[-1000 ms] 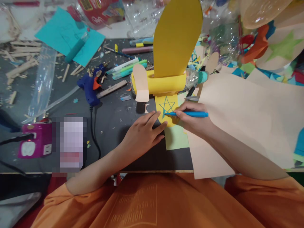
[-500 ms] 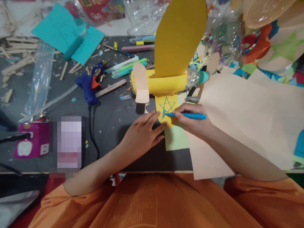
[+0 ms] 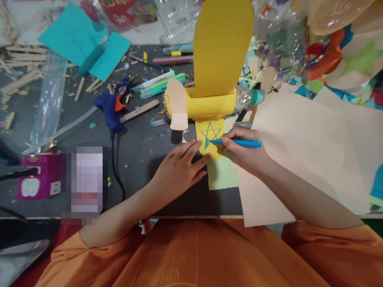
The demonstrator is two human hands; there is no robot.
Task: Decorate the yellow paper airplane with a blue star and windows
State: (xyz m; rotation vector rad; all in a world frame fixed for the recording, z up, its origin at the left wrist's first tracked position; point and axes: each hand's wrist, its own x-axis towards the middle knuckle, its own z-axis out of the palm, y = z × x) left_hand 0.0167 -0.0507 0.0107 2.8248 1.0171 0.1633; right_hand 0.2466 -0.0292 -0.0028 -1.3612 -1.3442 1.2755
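Note:
My right hand [image 3: 247, 145] grips a blue marker [image 3: 243, 143], its tip on a star [image 3: 210, 131] outlined in blue, whose lower left point is coloured in. The star is on a yellow paper flap [image 3: 199, 125] that extends from a plastic bottle wrapped in yellow paper [image 3: 212, 103]. Fingers spread, my left hand [image 3: 182, 163] rests with its fingertips at the flap's lower left edge. A large yellow paper wing [image 3: 223, 48] rises from the bottle's far side. At its left end is a beige paper piece [image 3: 178, 103]. Pale green paper [image 3: 223, 177] lies beneath the flap.
A blue glue gun [image 3: 110, 111] with a cord lies left, near several markers [image 3: 161, 84]. Large beige paper [image 3: 305, 147] covers the right side. Teal paper [image 3: 72, 36], wood sticks [image 3: 26, 57] and plastic bottles [image 3: 179, 20] lie toward the back. A purple box [image 3: 38, 177] sits at left.
The marker tip has shifted slightly up and right, with my right hand. A little more of the star's lower left point is coloured. My left hand stays in place.

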